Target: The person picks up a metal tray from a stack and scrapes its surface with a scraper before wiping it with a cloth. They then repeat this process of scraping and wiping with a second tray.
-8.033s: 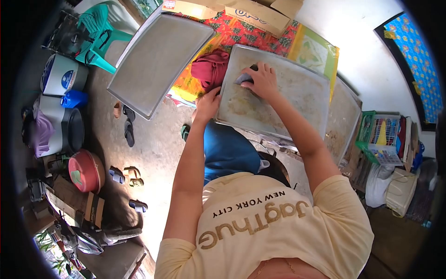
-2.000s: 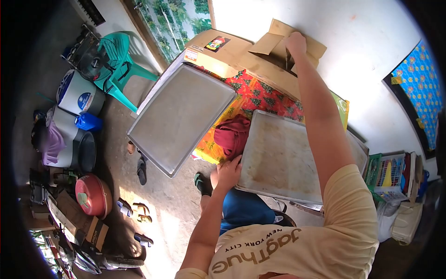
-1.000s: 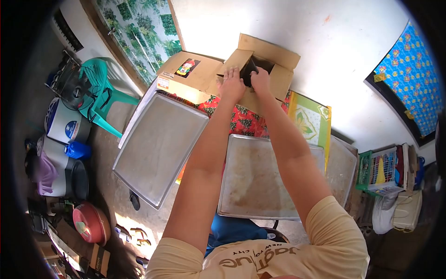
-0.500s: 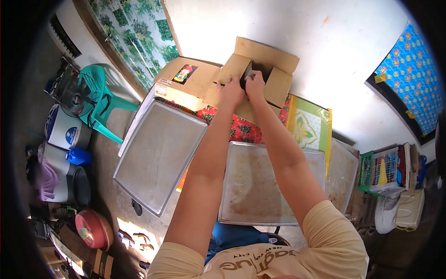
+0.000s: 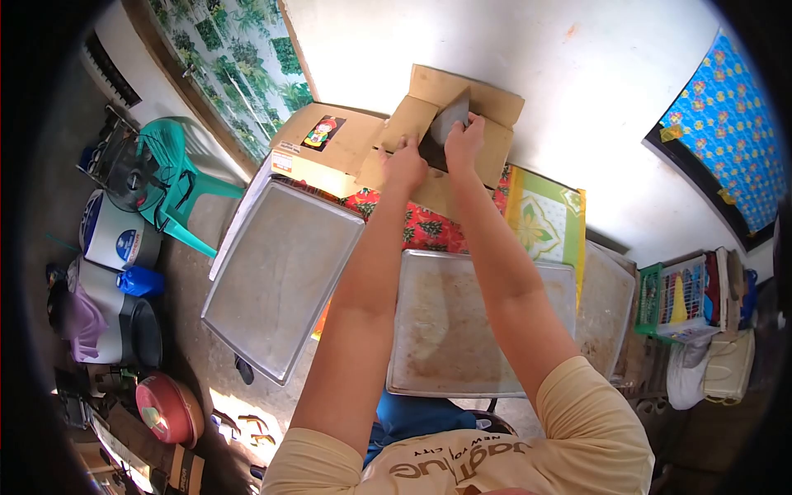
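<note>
Moved off the tray (image 5: 445,330), from rubbing its surface eight seconds back, to the open cardboard box (image 5: 495,103): right hand (image 5: 464,140). Released from the tray's near edge two seconds back, raised alongside at the box flap: left hand (image 5: 404,162). Drawn up out of the box within the last half-second, pinched by the right hand: grey sheet (image 5: 448,120).

A single view comes from a camera on the person's head, facing steeply down and forward over both outstretched arms. It sits close: the shirt (image 5: 462,462) fills the near bottom edge, the metal tray (image 5: 462,330) lies just beyond it, and the cardboard box (image 5: 495,103) by the far wall (image 5: 594,91) sits near the top. A wide lens bends the scene and darkens its rim, so the floor (image 5: 194,272) at left probably lies lower than it looks.
</note>
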{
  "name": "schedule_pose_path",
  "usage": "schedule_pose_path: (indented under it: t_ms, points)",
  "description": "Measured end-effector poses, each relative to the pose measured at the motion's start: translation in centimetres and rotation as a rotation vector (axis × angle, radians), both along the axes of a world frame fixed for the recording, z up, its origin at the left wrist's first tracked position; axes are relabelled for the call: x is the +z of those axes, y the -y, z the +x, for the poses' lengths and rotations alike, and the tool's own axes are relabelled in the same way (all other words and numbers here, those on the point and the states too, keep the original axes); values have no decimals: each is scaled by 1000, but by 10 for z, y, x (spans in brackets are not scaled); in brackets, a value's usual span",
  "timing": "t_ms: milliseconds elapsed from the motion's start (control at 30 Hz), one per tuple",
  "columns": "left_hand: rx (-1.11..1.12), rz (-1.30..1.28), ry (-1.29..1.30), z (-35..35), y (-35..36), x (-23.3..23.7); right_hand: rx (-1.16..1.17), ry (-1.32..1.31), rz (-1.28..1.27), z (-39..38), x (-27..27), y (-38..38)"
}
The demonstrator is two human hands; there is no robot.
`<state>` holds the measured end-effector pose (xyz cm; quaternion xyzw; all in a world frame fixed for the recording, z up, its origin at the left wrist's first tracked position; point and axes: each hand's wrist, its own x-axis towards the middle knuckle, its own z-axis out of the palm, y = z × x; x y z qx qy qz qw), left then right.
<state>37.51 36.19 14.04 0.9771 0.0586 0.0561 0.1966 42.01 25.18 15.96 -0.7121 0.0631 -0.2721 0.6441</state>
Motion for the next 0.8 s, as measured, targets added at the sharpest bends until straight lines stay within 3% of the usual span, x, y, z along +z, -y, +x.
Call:
schedule_pose_path:
  t_ms: [100, 200, 300, 400, 500, 600, 700, 800]
  points:
    - [-5, -13, 38, 0, -2, -3, -30, 101, -74, -4, 7, 11]
    - [-13, -85, 43, 2, -6, -5, -45, 377, -120, -12, 13, 15]
    - [-70, -178, 57, 3, -14, -13, 143, -79, -752, -33, 16, 36]
    - [-69, -136, 133, 0, -16, -18, 80, 76, -677, -49, 24, 46]
    - [-81, -142, 130, -9, -17, -13, 163, -10, -856, -46, 21, 63]
    - [-81, -142, 68, -25, -14, 2, 73, 97, -620, -64, 25, 70]
    - [-74, -137, 140, -53, -9, 5, 229, -70, -869, -62, 18, 87]
    - [-82, -149, 219, -91, 2, 1, 117, -90, -714, -75, 21, 92]
